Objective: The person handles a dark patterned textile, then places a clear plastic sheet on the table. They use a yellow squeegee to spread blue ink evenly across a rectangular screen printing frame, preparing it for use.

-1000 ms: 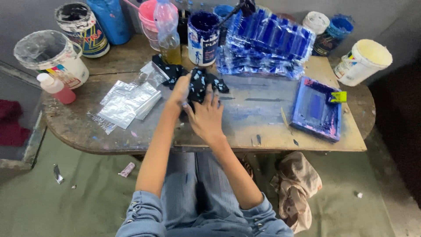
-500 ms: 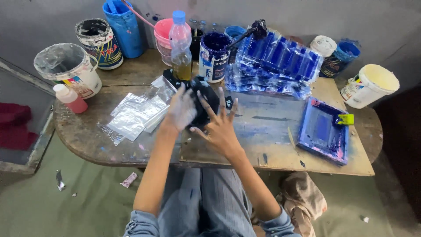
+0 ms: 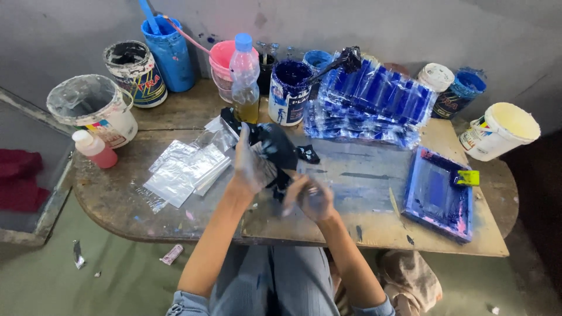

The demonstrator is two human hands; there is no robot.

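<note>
Near the table's (image 3: pixel 175 228) front edge, the left hand (image 3: pixel 253 167) grips a dark cloth (image 3: pixel 275 146) with curled fingers, lifted just off the wood. The right hand (image 3: pixel 310 198) sits beside it, fingers loosely bent and ink-stained, touching the cloth's lower end. It looks like hand-wiping; each finger needs rubbing in turn. Clear bags (image 3: pixel 184 169) lie left.

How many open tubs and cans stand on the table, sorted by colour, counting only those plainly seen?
White tubs: 3
Blue containers: 4
Pink bucket: 1
Black-crusted can: 1
Total: 9
</note>
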